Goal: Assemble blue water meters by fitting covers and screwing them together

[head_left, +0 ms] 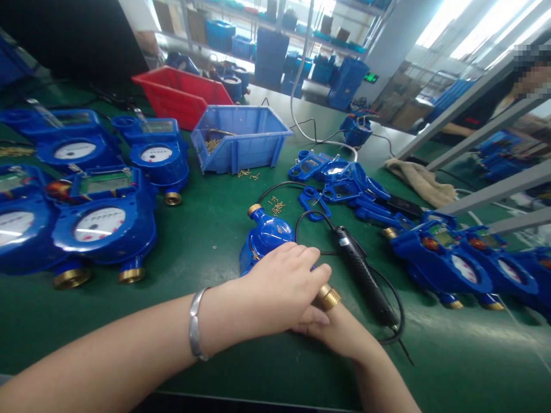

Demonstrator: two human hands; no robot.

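Observation:
A blue water meter (pixel 271 232) with brass threaded ends lies tilted in front of me, its underside or back turned up. My left hand (pixel 279 281), with a silver bracelet at the wrist, is closed over its near side. My right hand (pixel 331 332) comes from the right beneath the left one and grips the meter near its brass end (pixel 329 297); most of its fingers are hidden. Just right of the meter lies a black electric screwdriver (pixel 365 275) with its cable. Small brass screws (pixel 278 206) are scattered behind the meter.
Blue water meters with dials (pixel 103 223) stand at left, and more (pixel 460 264) at right. A blue bin (pixel 253 143) of screws and a red bin (pixel 181 94) stand behind. Blue plastic frames (pixel 331 178) and a cloth (pixel 422 180) lie back right. Another person (pixel 486 115) is beyond the metal rails.

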